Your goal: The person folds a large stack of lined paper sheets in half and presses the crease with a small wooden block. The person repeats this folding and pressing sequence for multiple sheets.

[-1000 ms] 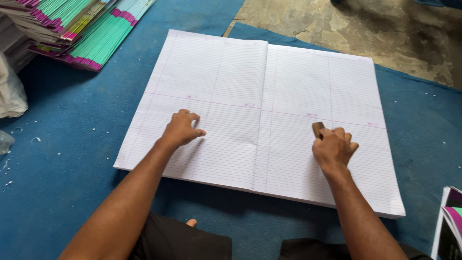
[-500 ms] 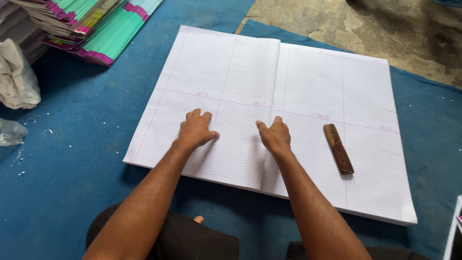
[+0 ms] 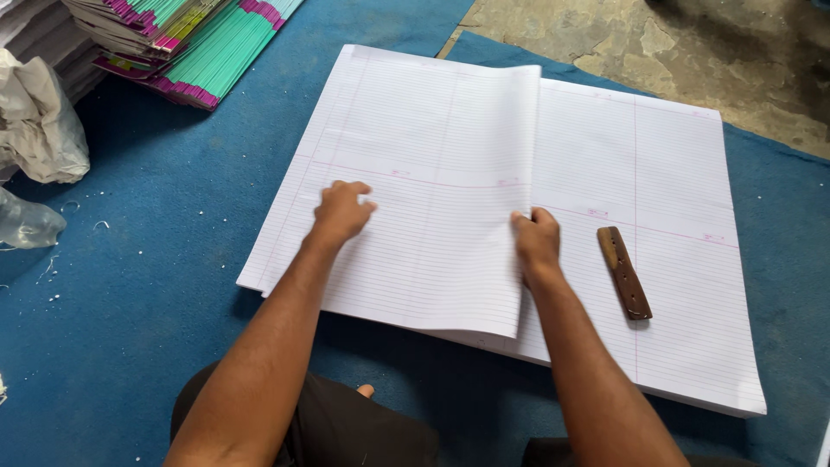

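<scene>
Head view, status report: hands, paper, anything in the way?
Left hand flat on folded sheet. Right hand grips its edge. Wooden stick lies on stack, beside right hand.

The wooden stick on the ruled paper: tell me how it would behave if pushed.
The wooden stick looks flat and rigid, so it would probably slide rather than roll. Lying loose on the smooth paper stack, it would likely move easily and seems light.

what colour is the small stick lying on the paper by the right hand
Brown: the wooden stick lies on the white ruled sheets, seen in the head view.
</scene>
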